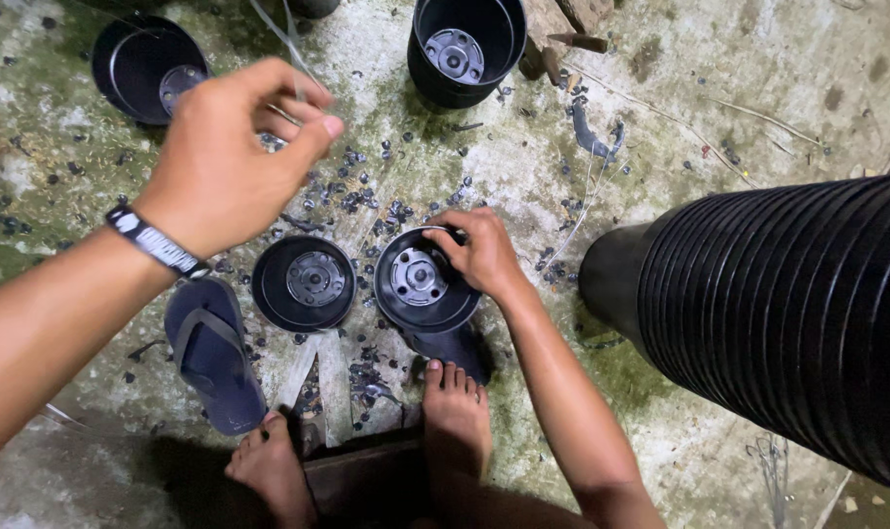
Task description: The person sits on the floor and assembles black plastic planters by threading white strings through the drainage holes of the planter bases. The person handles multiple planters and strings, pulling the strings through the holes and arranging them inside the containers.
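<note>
Head view: small black pot (425, 282) sits on the floor (680, 88) by the bare feet, mouth upward, axis vertical; light, thin, flexible plastic is judged, best taken at the rim; right hand (481, 253) fingers are clenched on that rim; left hand (232, 147) is raised, fingertips pinched together, contents indiscernible.

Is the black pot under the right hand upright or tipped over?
Upright: the black pot shows its open mouth and perforated base from above, right hand gripping its rim.
</note>
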